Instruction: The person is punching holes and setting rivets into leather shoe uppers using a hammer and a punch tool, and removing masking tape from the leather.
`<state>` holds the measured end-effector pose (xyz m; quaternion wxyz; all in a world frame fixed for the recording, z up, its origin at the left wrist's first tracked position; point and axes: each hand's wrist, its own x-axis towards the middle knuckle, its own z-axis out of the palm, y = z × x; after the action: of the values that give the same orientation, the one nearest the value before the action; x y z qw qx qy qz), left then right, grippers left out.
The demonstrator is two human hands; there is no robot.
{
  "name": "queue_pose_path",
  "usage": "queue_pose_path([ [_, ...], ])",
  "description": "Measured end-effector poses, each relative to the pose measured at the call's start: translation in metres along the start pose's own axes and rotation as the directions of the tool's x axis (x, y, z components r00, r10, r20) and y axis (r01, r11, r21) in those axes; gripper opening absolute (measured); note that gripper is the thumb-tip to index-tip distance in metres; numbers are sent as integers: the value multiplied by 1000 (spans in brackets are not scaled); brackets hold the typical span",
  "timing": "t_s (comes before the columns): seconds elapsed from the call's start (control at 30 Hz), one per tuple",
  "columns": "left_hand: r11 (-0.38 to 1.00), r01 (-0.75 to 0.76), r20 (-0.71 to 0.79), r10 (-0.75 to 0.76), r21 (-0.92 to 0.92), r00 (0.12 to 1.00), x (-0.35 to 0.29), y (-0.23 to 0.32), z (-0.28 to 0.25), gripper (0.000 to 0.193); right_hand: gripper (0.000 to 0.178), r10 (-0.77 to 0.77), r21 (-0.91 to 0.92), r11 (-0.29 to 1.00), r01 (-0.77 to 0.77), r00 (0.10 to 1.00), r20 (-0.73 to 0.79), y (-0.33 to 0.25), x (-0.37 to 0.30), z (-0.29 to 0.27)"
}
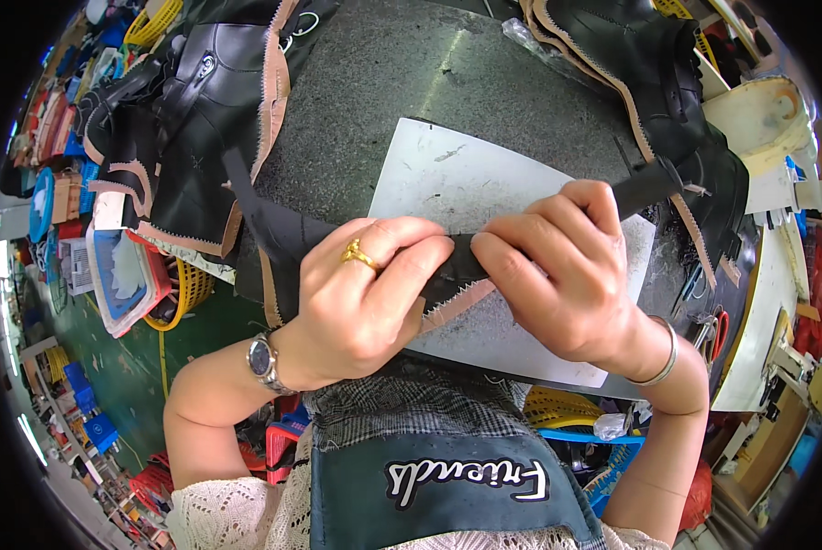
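Note:
Between my hands is a black leather piece [464, 258] with a pale zigzag-cut edge, held over a white sheet [457, 170]. My left hand [360, 289], wearing a gold ring, pinches it with thumb and fingers. Just to the right, my right hand [562, 270] also pinches the piece, its fingers curled, the fingertips of both hands close together. Dark strip-like ends stick out beyond each hand, to the upper left and the upper right. Part of the piece lies hidden behind my hands.
Black leather pieces with tan zigzag edges lie in piles at the left [209, 105] and right [626, 55] of the dark worktop [365, 87]. Red-handled scissors [721, 335] lie at the right. A yellow basket [193, 293] and a plastic tray [108, 289] stand at the left.

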<state>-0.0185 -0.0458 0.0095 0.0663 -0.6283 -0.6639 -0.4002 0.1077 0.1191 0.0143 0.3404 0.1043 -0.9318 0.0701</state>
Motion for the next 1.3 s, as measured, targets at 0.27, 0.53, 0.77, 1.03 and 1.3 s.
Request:
queue_pose_path([
  [0.27,999,-42,-42,41,-17,998,-5,-2,9,39,34,-47,-107,993,55,996,76,-13,2,2],
  [0.53,996,-45,-62,40,-78,997,-2,-1,13,36,29,-48,229,972,-42,926,375,7,17,-9],
  [0.77,993,82,8,-82,-84,997,-3,-7,12,30,15,-28,104,995,8,981,191,5,13,9],
  [1.03,967,251,179,-253,36,951,14,-16,8,17,17,-95,116,991,62,945,312,25,23,14],
  [1.3,832,532,177,-554,158,813,117,-125,-169,30,44,337,-255,895,-365,930,-149,50,-10,-72],
])
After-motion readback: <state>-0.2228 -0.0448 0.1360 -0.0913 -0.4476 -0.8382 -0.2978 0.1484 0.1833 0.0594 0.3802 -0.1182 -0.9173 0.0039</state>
